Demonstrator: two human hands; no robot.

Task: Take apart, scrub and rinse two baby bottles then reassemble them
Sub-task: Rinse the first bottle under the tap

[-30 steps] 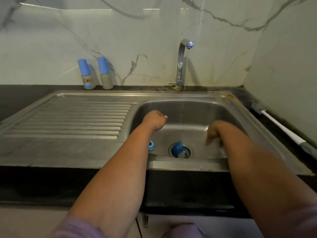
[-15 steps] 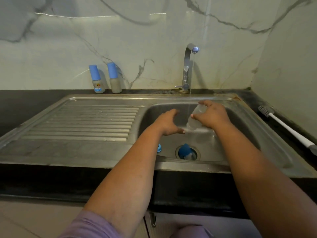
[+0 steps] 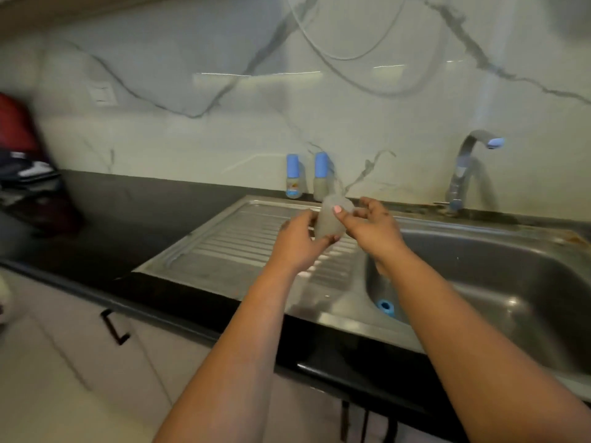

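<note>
Motion blur softens the bottle body [image 3: 329, 220] at frame centre; its lower part is hidden behind both hands. Red object [image 3: 14, 129] at left edge cropped, unidentifiable.

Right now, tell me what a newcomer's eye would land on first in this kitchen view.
First, the left hand and right hand, which together hold a cloudy bottle body above the ribbed drainboard, left of the basin. Next, two blue-capped bottles standing upright side by side against the marble wall behind the drainboard. Then a small blue ring lying in the basin's near left corner.
</note>
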